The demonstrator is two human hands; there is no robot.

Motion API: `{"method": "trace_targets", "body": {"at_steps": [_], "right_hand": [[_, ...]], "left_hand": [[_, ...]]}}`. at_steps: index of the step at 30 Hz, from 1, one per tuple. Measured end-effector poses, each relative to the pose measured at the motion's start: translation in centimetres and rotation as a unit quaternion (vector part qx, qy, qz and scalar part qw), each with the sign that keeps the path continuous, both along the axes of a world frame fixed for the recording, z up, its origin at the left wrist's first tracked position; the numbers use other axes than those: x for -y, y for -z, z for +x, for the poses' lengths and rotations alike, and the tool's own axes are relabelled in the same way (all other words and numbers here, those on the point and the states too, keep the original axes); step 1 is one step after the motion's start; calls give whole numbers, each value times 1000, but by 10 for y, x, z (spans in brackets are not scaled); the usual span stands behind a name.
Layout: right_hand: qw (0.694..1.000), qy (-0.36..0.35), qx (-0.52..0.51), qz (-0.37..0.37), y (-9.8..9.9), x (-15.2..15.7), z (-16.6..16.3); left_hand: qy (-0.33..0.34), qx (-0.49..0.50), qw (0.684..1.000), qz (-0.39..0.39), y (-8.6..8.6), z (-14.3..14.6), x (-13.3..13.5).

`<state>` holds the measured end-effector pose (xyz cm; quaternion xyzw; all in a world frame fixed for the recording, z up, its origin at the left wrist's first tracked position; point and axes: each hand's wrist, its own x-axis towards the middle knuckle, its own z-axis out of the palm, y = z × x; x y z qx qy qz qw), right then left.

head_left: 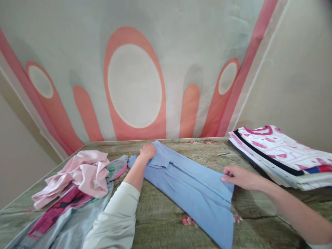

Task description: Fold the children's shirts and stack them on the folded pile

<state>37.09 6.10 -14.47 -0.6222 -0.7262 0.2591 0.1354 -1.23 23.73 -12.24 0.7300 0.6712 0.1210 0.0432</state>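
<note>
A light blue shirt (192, 186) lies folded lengthwise across the table (160, 221), collar end towards the wall. My left hand (148, 151) is closed on the collar end at the far side. My right hand (240, 177) pinches the shirt's right edge near the hem. Both arms stretch out over the cloth, the left one in a pale sleeve.
A loose heap of pink, grey and magenta clothes (77, 183) lies at the left of the table. A stack of folded white cloth with pink print (280, 155) sits at the right. Behind the table hangs a wall cloth with orange ovals (135, 86).
</note>
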Motion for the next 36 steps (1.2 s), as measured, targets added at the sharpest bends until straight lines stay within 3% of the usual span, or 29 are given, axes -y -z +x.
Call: {"method": "trace_targets", "body": {"at_steps": [4, 12, 15, 22, 28, 36], "right_hand": [[999, 1, -42, -20, -2, -1, 0], [998, 26, -50, 31, 3, -2, -21], [997, 38, -54, 47, 0, 0, -26], [995, 52, 22, 84, 2, 1, -26], [992, 64, 66, 87, 6, 0, -23], [961, 96, 221, 137, -3, 5, -24]], "left_hand": [[18, 27, 999, -6, -5, -20, -33], [-41, 83, 995, 25, 8, 13, -73], [-57, 99, 992, 44, 14, 22, -74], [-27, 147, 983, 102, 19, 23, -77], [-21, 129, 987, 88, 25, 17, -76], [33, 6, 999, 36, 2, 26, -59]]}}
